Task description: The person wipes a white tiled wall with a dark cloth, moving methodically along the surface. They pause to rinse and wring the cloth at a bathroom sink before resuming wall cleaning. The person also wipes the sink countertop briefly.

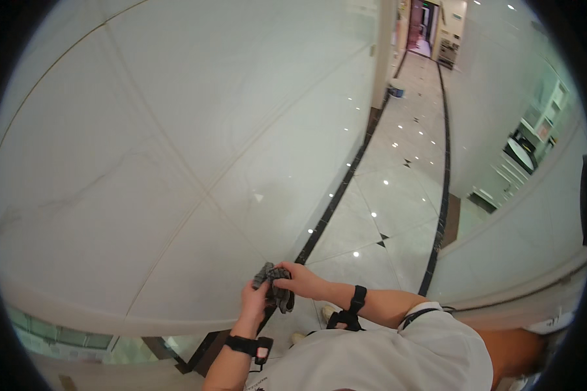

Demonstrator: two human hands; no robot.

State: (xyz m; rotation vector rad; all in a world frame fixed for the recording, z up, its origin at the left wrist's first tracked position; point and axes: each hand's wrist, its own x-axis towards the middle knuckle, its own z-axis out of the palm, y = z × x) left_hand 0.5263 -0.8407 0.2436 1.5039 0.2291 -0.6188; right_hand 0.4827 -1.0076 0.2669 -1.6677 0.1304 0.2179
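Two grips: our left hand (253, 304) and right hand (302, 281) both hold a crumpled dark-grey patterned fabric bundle (283, 297), near the glossy white tiled wall (143, 163); we figure that keeps loose folds together.

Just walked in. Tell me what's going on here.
A person in a white short-sleeved top has a crumpled grey-and-black fabric piece between the left hand and the right hand. Both hands are in front of a glossy white tiled wall; whether the fabric touches it is unclear. Farther along the pale, black-bordered tiled floor stands a white-and-blue bucket.
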